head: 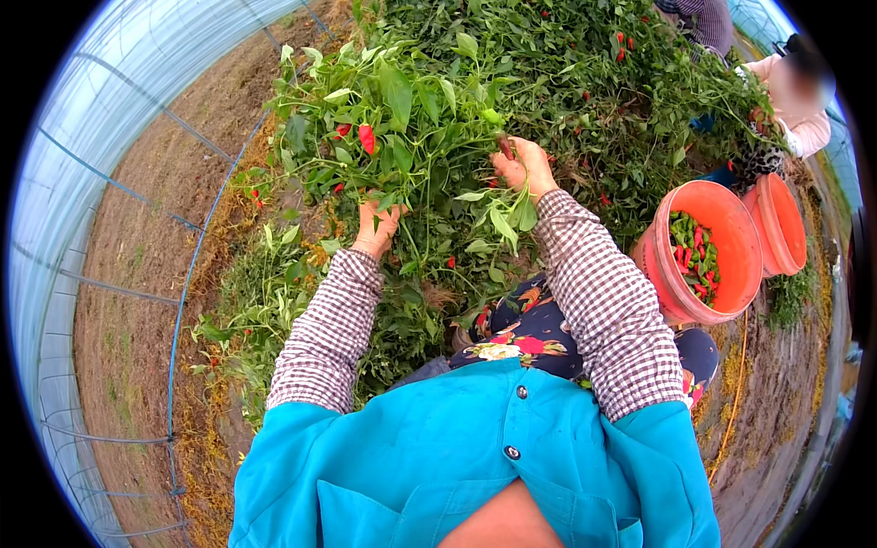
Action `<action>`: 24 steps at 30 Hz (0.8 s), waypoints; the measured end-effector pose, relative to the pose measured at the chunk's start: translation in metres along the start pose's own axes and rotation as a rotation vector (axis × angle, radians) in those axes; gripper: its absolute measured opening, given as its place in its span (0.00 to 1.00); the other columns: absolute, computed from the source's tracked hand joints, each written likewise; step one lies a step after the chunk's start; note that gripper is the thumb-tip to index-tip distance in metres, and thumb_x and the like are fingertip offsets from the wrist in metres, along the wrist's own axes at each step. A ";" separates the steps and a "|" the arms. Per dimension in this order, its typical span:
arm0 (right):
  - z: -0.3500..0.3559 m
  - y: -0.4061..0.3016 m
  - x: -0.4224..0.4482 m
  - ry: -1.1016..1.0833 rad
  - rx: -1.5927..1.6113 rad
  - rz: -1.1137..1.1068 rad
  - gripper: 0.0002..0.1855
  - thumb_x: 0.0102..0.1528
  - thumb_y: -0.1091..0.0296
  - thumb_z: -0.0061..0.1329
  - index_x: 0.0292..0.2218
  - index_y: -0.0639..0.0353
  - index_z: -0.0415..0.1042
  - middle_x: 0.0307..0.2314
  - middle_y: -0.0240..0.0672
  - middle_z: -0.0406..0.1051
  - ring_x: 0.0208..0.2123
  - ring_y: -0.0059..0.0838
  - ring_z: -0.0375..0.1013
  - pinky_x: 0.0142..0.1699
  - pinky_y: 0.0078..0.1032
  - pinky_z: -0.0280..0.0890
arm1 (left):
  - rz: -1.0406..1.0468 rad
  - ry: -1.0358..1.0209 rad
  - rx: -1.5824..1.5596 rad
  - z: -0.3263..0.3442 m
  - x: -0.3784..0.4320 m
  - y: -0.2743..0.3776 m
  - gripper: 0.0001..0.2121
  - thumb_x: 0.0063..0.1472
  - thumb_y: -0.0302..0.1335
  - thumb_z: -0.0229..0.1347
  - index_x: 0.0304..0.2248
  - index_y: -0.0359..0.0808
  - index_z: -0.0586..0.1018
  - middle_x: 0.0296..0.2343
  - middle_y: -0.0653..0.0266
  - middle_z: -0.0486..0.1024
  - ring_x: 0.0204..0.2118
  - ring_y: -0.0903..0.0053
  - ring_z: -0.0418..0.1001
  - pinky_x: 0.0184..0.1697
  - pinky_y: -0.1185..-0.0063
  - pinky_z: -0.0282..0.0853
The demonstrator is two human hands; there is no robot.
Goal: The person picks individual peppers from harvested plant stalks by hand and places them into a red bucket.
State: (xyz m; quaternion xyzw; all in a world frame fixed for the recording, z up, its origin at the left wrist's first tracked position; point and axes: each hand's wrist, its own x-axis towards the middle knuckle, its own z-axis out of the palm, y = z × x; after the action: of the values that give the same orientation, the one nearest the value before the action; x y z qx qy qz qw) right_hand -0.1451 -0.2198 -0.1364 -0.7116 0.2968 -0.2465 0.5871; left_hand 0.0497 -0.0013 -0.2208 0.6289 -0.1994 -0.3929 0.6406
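My right hand (526, 168) is closed around a brownish-red chili pepper (505, 145), and a leafy sprig (510, 218) hangs below the palm. Just above it is a pale green pepper (492, 116). My left hand (378, 225) reaches into the lower left of the same pepper plant (411, 137); leaves cover its fingertips, so its grip cannot be made out. Above my left hand a bright red pepper (367, 139) hangs among the leaves, with another red pepper (342, 130) partly covered beside it.
A red bucket (743, 288) holding red and green peppers (695, 257) stands at my right, with a second red bucket (795, 233) beyond. Two people work at upper right, one in a pink top (815, 137). A blue line (180, 301) runs along the soil at left.
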 end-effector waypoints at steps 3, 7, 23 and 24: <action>-0.008 0.004 -0.002 0.194 -0.769 -0.115 0.10 0.50 0.65 0.48 0.30 0.62 0.70 0.25 0.43 0.72 0.32 0.39 0.72 0.36 0.32 0.65 | -0.072 0.028 -0.035 0.003 -0.006 0.003 0.12 0.64 0.37 0.40 0.42 0.41 0.65 0.42 0.65 0.64 0.44 0.72 0.64 0.45 0.70 0.58; -0.022 0.028 0.005 0.184 -0.920 -0.011 0.11 0.44 0.66 0.47 0.32 0.58 0.72 0.28 0.46 0.71 0.32 0.47 0.70 0.37 0.39 0.64 | -0.077 0.026 -0.141 0.008 -0.013 0.001 0.12 0.64 0.39 0.37 0.41 0.43 0.65 0.42 0.65 0.64 0.45 0.75 0.63 0.47 0.74 0.56; -0.065 0.073 0.013 0.350 -0.987 0.226 0.11 0.48 0.62 0.46 0.32 0.56 0.74 0.31 0.43 0.72 0.34 0.42 0.71 0.40 0.34 0.66 | -0.175 0.066 -0.549 0.032 -0.024 0.043 0.10 0.63 0.33 0.37 0.34 0.37 0.66 0.31 0.66 0.65 0.33 0.76 0.62 0.35 0.81 0.60; -0.064 0.067 0.006 0.324 -1.045 0.249 0.11 0.48 0.64 0.46 0.33 0.56 0.73 0.33 0.43 0.72 0.36 0.41 0.71 0.41 0.34 0.65 | -0.224 0.090 -0.478 0.030 -0.022 0.042 0.11 0.64 0.33 0.36 0.36 0.36 0.66 0.35 0.64 0.66 0.37 0.74 0.63 0.40 0.79 0.60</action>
State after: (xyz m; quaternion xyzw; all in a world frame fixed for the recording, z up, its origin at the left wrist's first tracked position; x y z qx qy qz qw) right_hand -0.1945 -0.2771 -0.1896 -0.8206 0.5476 -0.1015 0.1281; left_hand 0.0244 -0.0087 -0.1716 0.4946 -0.0014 -0.4688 0.7318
